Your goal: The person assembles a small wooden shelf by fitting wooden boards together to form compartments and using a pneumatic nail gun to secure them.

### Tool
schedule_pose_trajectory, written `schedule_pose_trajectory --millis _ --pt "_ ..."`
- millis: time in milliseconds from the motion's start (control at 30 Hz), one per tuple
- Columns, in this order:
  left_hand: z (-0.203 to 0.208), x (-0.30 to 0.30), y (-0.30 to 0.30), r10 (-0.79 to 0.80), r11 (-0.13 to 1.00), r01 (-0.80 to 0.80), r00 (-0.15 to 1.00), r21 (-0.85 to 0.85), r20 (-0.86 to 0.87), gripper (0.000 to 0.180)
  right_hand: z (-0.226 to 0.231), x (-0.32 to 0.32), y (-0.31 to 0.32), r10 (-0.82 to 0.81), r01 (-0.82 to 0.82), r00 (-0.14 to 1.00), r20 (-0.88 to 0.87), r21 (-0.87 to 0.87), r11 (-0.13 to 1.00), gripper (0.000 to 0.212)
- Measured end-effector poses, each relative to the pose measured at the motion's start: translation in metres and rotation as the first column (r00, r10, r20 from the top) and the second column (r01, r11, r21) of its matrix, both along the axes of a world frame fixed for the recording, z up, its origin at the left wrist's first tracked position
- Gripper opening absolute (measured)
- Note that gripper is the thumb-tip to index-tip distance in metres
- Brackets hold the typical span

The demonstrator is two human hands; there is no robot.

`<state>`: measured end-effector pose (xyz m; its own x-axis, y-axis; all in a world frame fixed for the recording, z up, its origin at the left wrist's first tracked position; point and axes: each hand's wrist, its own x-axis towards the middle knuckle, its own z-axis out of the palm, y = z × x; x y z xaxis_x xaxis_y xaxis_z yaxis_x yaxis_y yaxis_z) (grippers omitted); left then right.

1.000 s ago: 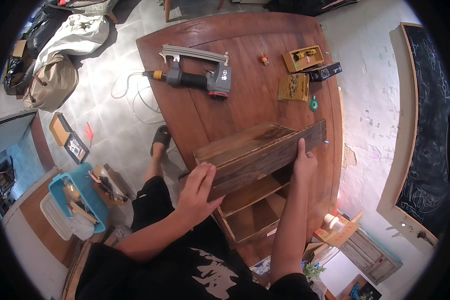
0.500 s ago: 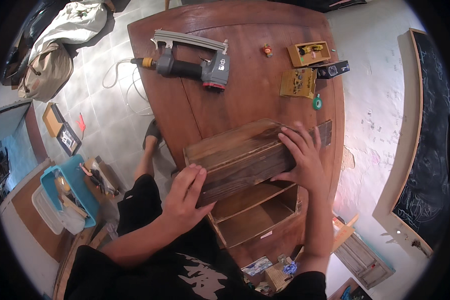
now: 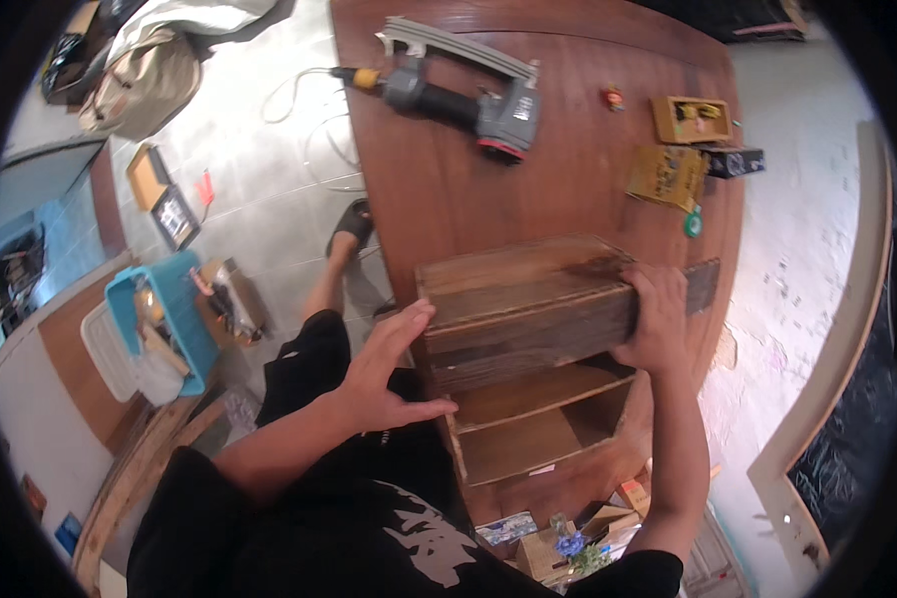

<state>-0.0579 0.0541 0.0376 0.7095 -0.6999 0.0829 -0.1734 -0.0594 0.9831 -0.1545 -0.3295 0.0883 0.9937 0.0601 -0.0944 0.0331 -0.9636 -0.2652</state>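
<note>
Head view, right hand (image 3: pixel 660 317): curled over the upper edge of the dark plank (image 3: pixel 528 344), thumb toward its lower edge, hiding part of its face.
Left hand (image 3: pixel 381 369): fingers and thumb spread wide at the plank's left end; whether they touch is hard to tell.
Plank: set along the wooden shelf box (image 3: pixel 518 279), right end jutting past it.
Shelf box: on the table (image 3: pixel 568 199); open compartments below the plank, inner corners shadowed.
Nail gun (image 3: pixel 448 104): farther up the table, lettering blurred.
Green tape roll (image 3: pixel 694 222): just beside a yellow box (image 3: pixel 668 177), near the right edge.
Chalkboard (image 3: pixel 857 448): cut off by the dark lens rim.
</note>
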Motion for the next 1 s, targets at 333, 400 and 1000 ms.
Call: schedule_pose_trajectory --millis 333,400,1000 --pt "-0.031 -0.023 -0.006 0.163 0.945 -0.263 0.894 -0.196 -0.417 0.037 -0.006 -0.003 -0.001 0.019 -0.019 1.000 0.008 -0.014 1.000 0.084" --pt "-0.034 -0.023 -0.007 0.167 0.938 -0.272 0.897 -0.214 -0.409 0.035 -0.008 -0.003 -0.001 0.022 -0.022 1.000 0.018 -0.022 1.000 0.084" --pt "-0.036 -0.016 -0.004 0.125 0.948 -0.214 0.932 -0.237 -0.340 0.040 -0.008 -0.004 -0.005 0.047 -0.047 0.999 0.000 -0.001 0.999 0.081"
